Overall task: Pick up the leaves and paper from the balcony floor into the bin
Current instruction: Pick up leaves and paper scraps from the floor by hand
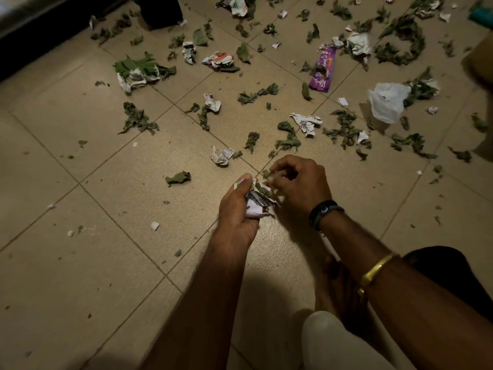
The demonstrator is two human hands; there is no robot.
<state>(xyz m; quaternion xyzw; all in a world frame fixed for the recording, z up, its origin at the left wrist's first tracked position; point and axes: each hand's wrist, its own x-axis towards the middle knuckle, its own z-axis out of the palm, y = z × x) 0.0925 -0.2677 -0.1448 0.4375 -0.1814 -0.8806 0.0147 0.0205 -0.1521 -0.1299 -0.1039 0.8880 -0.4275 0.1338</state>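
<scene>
My left hand (236, 209) grips a bundle of crumpled paper and leaves (257, 200) just above the tiled floor. My right hand (298, 186) is beside it, fingers curled, pinching small leaf bits (266, 174) against the top of the bundle. Just ahead lie a crumpled newspaper ball (221, 155) and a single wilted leaf (178, 178). Many more green leaves (138, 120) and paper scraps (305, 123) are scattered across the far floor. No bin is plainly visible.
A purple wrapper (322, 68) and a white plastic bag (386, 101) lie at the upper right. A dark object (160, 9) stands at the top, and a dark wall edge (24, 41) runs along the upper left. My knee (333, 343) is at the bottom right.
</scene>
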